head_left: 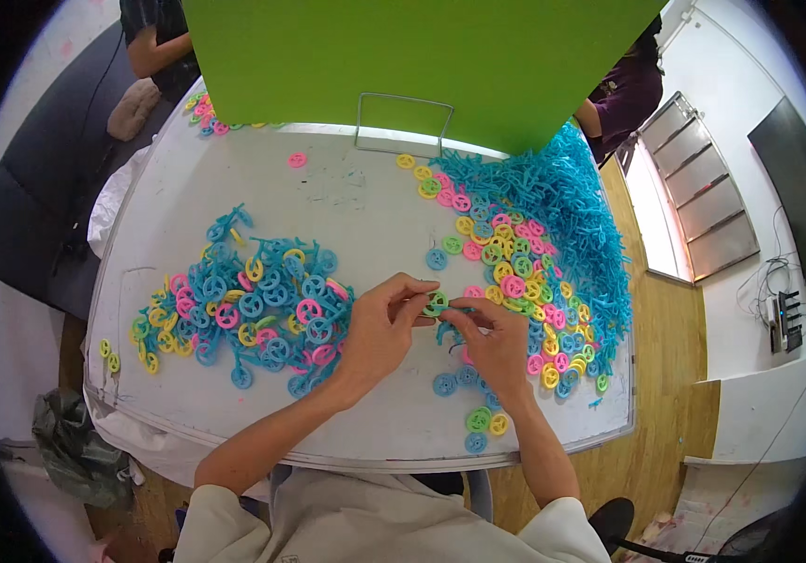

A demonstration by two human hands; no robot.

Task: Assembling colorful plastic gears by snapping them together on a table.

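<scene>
Above the middle of the white table, my left hand [386,324] pinches a small green spoked plastic wheel [435,303] at its left side. My right hand [492,342] is closed at the wheel's right side, its thumb and finger together; a bit of blue plastic shows below the fingertips. To the left lies a heap of blue pieces with wheels [253,300] in blue, pink, yellow and green. Loose coloured wheels [512,286] spread to the right of my right hand, and beyond them is a large pile of blue branched plastic pieces [562,197].
A green panel [421,66] stands across the far side of the table [168,394], with a wire frame [405,122] at its foot. Two other people are partly visible behind it, at left and right. A dark green bag [79,441] lies beyond the table's left edge.
</scene>
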